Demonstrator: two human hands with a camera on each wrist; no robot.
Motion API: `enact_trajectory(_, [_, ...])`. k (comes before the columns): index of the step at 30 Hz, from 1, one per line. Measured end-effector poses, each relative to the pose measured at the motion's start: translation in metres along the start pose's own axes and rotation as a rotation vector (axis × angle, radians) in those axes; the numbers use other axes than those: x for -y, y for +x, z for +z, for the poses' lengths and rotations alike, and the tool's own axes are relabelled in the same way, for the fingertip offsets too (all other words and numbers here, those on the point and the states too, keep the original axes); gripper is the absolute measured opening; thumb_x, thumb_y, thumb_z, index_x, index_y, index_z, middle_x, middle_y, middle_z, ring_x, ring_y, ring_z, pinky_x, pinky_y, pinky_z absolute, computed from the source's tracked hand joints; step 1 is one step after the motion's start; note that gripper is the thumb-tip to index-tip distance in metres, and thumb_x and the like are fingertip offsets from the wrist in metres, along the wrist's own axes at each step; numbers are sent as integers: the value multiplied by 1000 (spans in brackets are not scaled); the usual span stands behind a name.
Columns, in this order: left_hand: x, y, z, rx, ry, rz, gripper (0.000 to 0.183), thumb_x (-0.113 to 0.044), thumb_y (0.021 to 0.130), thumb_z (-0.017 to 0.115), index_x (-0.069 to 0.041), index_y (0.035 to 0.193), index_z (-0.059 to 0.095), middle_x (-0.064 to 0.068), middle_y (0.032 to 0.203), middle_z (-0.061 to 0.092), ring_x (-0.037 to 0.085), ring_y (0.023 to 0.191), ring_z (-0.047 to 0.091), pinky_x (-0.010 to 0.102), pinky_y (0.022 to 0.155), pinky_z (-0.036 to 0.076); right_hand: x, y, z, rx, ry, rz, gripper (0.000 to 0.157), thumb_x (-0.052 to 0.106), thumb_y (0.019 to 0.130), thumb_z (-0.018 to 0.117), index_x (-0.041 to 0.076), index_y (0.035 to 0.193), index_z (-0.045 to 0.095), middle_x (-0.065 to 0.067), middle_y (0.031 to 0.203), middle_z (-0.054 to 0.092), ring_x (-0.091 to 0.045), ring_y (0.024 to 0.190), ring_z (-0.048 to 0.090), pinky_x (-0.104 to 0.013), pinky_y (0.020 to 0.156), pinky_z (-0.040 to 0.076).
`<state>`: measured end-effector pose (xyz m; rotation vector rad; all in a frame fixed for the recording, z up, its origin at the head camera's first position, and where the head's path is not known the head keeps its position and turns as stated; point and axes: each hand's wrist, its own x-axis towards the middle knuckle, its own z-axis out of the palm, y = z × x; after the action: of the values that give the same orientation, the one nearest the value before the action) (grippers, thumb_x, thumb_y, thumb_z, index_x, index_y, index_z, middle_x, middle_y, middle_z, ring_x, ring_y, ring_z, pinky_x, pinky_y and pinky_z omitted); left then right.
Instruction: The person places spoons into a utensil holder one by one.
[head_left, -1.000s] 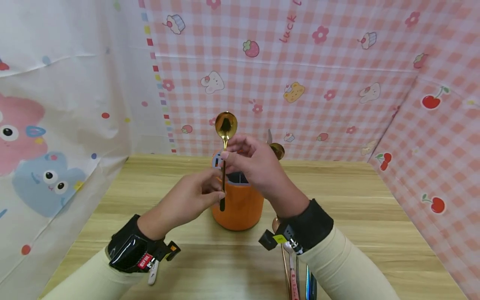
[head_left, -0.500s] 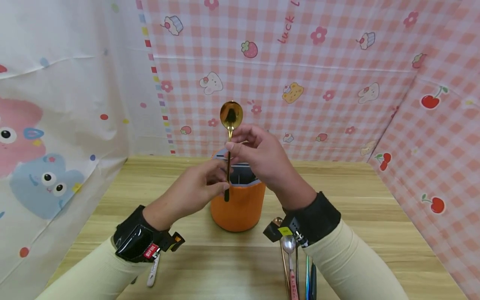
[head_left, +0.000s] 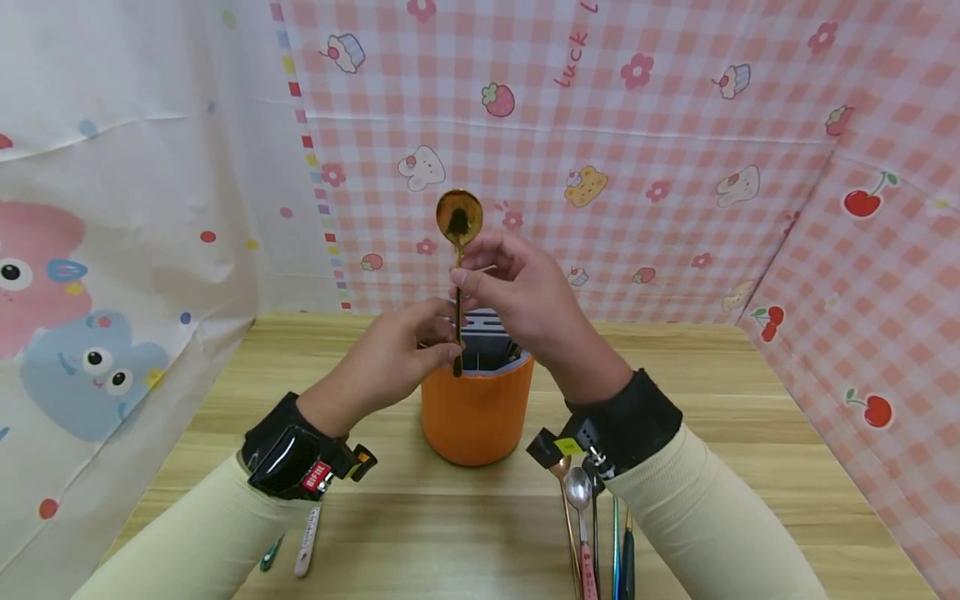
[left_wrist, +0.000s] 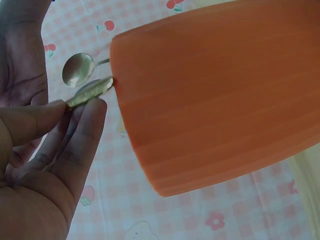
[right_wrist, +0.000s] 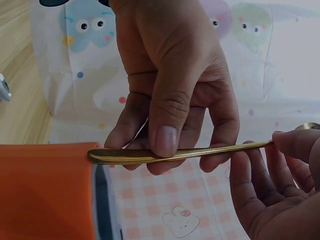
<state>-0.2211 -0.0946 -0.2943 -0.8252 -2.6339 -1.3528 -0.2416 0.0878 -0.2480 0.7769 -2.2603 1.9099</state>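
A gold spoon (head_left: 459,215) stands upright over the front rim of an orange utensil holder (head_left: 476,421), bowl uppermost. My left hand (head_left: 408,350) pinches the lower handle between thumb and fingers. Just under the bowl, my right hand (head_left: 521,304) pinches the same spoon's neck. In the right wrist view the gold handle (right_wrist: 215,151) runs through both hands, its end by the orange wall. Past the held spoon in the left wrist view, another spoon (left_wrist: 78,70) sticks out of the holder. My right hand hides part of the holder's top in the head view.
Several utensils lie at the front right: a copper spoon (head_left: 566,508), a silver spoon with a pink handle (head_left: 581,500), an iridescent handle (head_left: 616,550) and a dark handle (head_left: 628,562). At the front left lie a white handle (head_left: 307,546) and a small green-tipped piece (head_left: 272,553).
Both hands have risen with the gold spoon and shifted slightly right. The spoon's lower end has moved up from the holder's front to its rim.
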Motion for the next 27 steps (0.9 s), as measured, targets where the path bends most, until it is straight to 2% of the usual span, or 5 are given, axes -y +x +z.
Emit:
enact_trajectory(4, [4,3,2,6,-5,-11,27,-5,92,68,-10,116,59,6,95,69,18,88,66,41,75,56,-4,2,0,-8,13,6,17,9,94,66,4,109,60,-10,96,61,-26,86,62,-37,75,58])
enact_trajectory(10, [3,7,-1,-16,-22,23,29,-4,91,68,-8,118,58,9,97,67,18,90,67,39,74,57,-1,5,-2,-19,-1,4,21,13,94,67,4,111,59,-10,98,61,-25,88,63,-38,76,57])
enact_trajectory(16, [6,10,-1,-33,-40,-6,34,-4,91,68,-8,123,57,10,102,68,19,95,66,39,77,57,-4,7,-1,-31,37,-9,23,12,94,67,4,113,59,-10,96,61,-27,87,63,-39,76,57])
enact_trajectory(22, [10,13,-1,-44,-31,40,21,-4,91,68,-4,111,62,7,103,62,18,94,64,39,81,56,-9,9,-1,-49,53,-22,24,14,95,66,5,115,59,-9,97,61,-27,89,62,-39,77,56])
enact_trajectory(27, [13,13,-1,-39,-28,41,16,-4,91,68,-4,106,63,6,97,64,19,91,65,40,78,55,-14,10,1,-44,41,-44,23,11,95,66,0,114,59,-10,95,61,-27,86,63,-37,75,56])
